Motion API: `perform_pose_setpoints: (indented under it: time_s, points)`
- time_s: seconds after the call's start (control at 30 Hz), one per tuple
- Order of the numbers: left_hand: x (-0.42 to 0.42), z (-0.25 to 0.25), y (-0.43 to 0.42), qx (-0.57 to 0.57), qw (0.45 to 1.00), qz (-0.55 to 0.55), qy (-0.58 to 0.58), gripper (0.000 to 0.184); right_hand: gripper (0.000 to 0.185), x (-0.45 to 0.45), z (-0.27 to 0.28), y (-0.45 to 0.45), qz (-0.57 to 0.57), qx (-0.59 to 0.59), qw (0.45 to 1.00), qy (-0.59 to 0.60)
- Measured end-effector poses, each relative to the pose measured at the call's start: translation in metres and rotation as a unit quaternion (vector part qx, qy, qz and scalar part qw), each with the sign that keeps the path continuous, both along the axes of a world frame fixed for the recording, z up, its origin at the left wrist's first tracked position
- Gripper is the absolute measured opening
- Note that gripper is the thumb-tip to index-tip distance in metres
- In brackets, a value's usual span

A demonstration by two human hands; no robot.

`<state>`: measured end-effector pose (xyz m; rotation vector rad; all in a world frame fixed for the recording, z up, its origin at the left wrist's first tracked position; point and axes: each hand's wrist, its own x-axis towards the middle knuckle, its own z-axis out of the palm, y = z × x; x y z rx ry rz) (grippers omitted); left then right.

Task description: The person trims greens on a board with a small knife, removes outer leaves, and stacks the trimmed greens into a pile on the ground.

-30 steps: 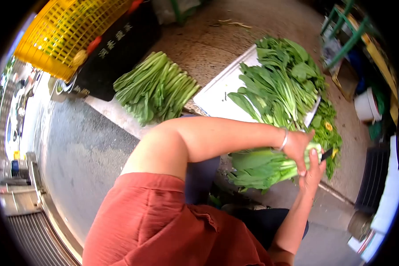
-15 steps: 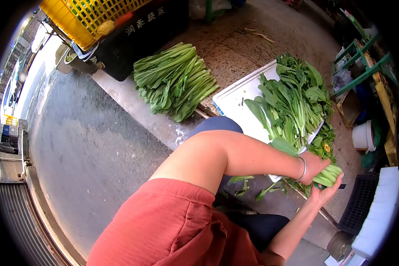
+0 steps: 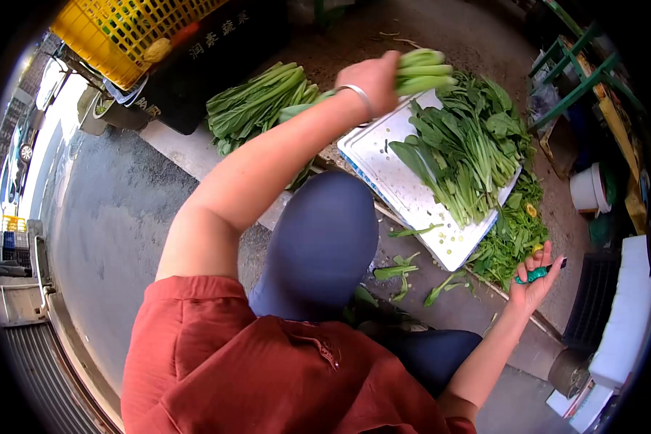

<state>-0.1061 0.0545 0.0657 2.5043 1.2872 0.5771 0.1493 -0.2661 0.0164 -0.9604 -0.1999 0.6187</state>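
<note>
My left hand [image 3: 375, 78], with a bangle at the wrist, is closed round a bunch of leafy greens [image 3: 425, 71]. Pale stems point right and leaves trail left below the wrist. It is above the far end of a white foam board [image 3: 383, 155], near a stack of greens [image 3: 257, 105] on the left. At lower right, my right hand [image 3: 532, 289] has its fingers partly spread and holds what looks like a small knife with a green handle [image 3: 532, 275] and dark tip. A heap of loose greens [image 3: 477, 145] covers much of the board.
Cut leaves [image 3: 517, 242] lie along the board's right side, and scraps [image 3: 398, 270] in front of it. A black bin [image 3: 217, 65] and yellow crate [image 3: 116, 43] stand at upper left. On the right are a white bucket [image 3: 589, 189] and a green metal frame [image 3: 575, 69].
My left hand has carried the bunch from beside my right hand up and left, over the board's far end. My right hand has opened its fingers somewhat, keeping the knife.
</note>
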Motion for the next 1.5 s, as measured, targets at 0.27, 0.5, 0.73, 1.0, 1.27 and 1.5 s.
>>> perform_pose_setpoints:
  time_s: [0.27,0.5,0.73,1.0,1.27,1.5]
  points:
    - [-0.076,-0.154,0.023,-0.057,0.97,0.164,0.172,0.05,0.04,0.0,-0.014,0.003,0.048,0.011,0.999,0.01]
    - [-0.065,-0.237,0.021,0.029,0.942,0.202,0.266,0.071,0.039,0.002,-0.018,0.006,0.042,0.005,0.999,0.023]
    - [-0.034,-0.159,0.022,-0.159,0.869,0.153,0.443,0.123,0.033,0.004,-0.016,0.006,0.009,0.009,0.997,0.074]
    - [0.115,-0.067,0.007,0.01,0.942,-0.277,0.187,0.046,0.033,0.001,-0.011,0.008,0.025,-0.058,0.996,0.063]
    - [0.231,-0.103,-0.066,0.195,0.793,-0.406,0.41,0.065,0.035,-0.003,-0.006,0.001,0.026,-0.099,0.994,0.023]
    - [0.21,-0.077,-0.051,0.133,0.867,-0.399,0.268,0.041,0.037,0.002,0.0,-0.008,0.012,-0.077,0.996,0.033]
